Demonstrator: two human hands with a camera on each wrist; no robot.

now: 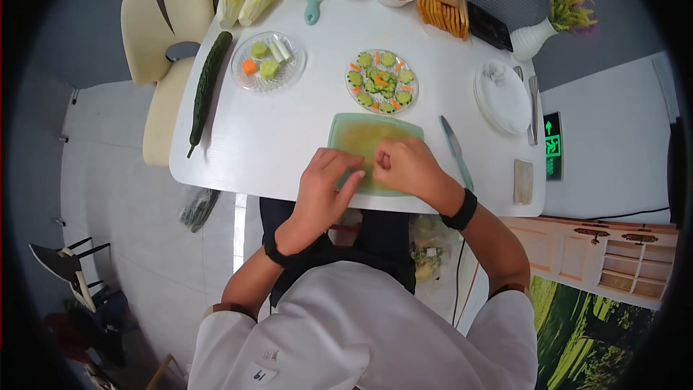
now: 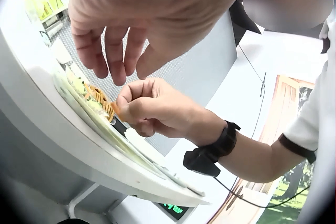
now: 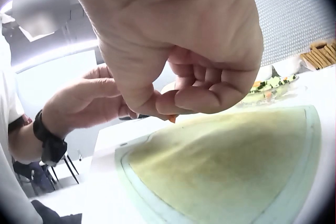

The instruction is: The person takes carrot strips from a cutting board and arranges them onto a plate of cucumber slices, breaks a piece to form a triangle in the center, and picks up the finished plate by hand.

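A pale green cutting board (image 1: 339, 130), stained yellowish in the middle, lies at the table's near edge under both hands. Above its right half, my right hand (image 1: 411, 166) pinches a small orange carrot piece (image 3: 172, 119) between thumb and forefinger, its other fingers curled in. My left hand (image 1: 325, 182) hovers over the board's left side, fingers loosely bent and nothing between them. In the left wrist view its fingertips hang just above the right hand. Beyond the board stands a glass plate (image 1: 367, 63) of cucumber slices and carrot sticks arranged in a ring.
Right of the board lies a knife (image 1: 455, 148). Stacked white plates (image 1: 503, 105) stand farther right. At left are a whole cucumber (image 1: 208, 90) and a glass plate (image 1: 249, 85) of vegetable chunks. A peeler (image 1: 312, 9), two bowls and sliced bread (image 1: 442, 11) line the back.
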